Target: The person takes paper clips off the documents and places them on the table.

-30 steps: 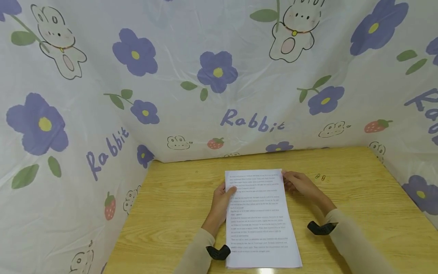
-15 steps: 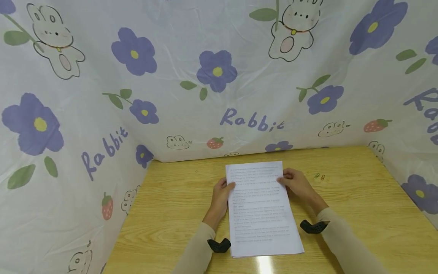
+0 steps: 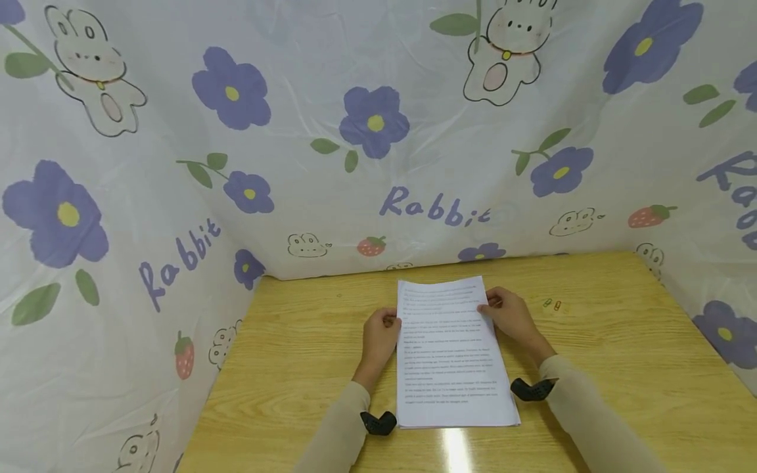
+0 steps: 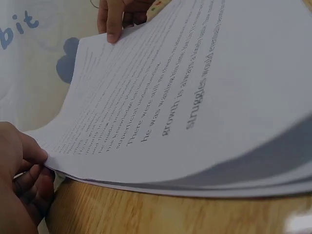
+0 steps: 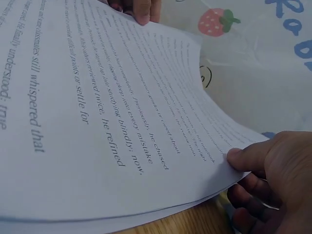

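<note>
A small stack of printed paper sheets [image 3: 452, 368] is held between both hands above the wooden table, its far part bowed. At the stack's left edge my left hand [image 3: 378, 341] pinches it, thumb at the rim and the other fingers curled below, as the left wrist view shows. My right hand [image 3: 514, 322] grips the right edge, with the thumb [image 5: 246, 158] on the top sheet and fingers underneath. Along the near side, the left wrist view shows the sheets [image 4: 195, 161] slightly parted from each other.
Two small paper clips, one green [image 3: 547, 303] and one red [image 3: 558, 305], lie on the table [image 3: 296, 368] beyond the right hand. A white cloth [image 3: 331, 190] with purple flowers and rabbits hangs behind and at both sides. Both wrists wear black devices.
The stack has moved away from the person. My right hand has shifted from the far right corner to the right edge, thumb now on top. My left thumb has drawn back to the left edge.
</note>
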{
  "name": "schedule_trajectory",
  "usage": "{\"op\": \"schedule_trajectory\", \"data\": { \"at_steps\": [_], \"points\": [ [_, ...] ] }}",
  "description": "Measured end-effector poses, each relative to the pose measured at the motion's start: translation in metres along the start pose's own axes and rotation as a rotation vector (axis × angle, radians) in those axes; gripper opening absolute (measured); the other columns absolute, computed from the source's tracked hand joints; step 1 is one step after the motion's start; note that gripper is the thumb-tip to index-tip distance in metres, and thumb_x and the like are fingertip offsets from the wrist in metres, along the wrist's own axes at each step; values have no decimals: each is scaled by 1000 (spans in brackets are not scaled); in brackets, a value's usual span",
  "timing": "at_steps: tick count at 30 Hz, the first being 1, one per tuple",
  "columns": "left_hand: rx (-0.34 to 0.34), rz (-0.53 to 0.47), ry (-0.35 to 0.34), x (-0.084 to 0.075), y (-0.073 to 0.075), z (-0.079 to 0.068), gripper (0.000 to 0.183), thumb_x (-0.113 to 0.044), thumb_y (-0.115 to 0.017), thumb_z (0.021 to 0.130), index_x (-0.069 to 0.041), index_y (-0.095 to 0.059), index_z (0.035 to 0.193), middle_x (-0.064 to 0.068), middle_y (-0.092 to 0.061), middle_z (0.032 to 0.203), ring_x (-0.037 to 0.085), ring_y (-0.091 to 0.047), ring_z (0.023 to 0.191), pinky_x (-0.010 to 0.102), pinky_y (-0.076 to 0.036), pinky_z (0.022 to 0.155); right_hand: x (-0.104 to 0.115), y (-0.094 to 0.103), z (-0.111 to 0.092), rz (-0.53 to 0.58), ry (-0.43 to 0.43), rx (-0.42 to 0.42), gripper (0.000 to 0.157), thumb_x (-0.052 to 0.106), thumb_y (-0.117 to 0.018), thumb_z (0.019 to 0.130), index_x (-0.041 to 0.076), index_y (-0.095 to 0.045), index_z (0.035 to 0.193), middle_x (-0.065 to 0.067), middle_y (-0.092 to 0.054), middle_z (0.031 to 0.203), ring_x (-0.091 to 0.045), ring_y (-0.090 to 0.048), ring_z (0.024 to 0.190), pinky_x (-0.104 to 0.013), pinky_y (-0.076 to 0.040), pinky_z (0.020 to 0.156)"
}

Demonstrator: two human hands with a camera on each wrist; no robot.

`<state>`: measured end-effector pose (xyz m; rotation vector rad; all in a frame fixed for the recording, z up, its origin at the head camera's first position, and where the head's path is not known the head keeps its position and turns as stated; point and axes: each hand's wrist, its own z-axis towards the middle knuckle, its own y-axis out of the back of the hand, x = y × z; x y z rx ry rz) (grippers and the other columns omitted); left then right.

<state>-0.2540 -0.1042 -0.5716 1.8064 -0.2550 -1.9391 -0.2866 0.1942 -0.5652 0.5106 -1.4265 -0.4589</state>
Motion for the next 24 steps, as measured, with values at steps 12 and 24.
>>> {"op": "schedule_trajectory", "data": {
  "at_steps": [12, 24],
  "points": [
    [20, 117, -42, 3, 1, 1, 25, 2, -73, 95, 9, -74, 119, 13, -65, 100, 17, -60, 87, 26, -54, 75, 2, -5, -3, -72, -13, -4, 42, 17, -72, 102, -8, -59, 133, -23, -69, 115, -36, -67, 105, -45, -56, 86],
    [-12, 47, -59, 7, 9, 0, 15, -5, -68, 102, 2, -75, 113, 10, -72, 96, 15, -66, 84, 24, -56, 73, -1, 6, -11, -53, 36, -76, 30, 15, -65, 105, -4, -64, 129, -21, -70, 112, -34, -69, 101, -36, -55, 78]
  ]
}}
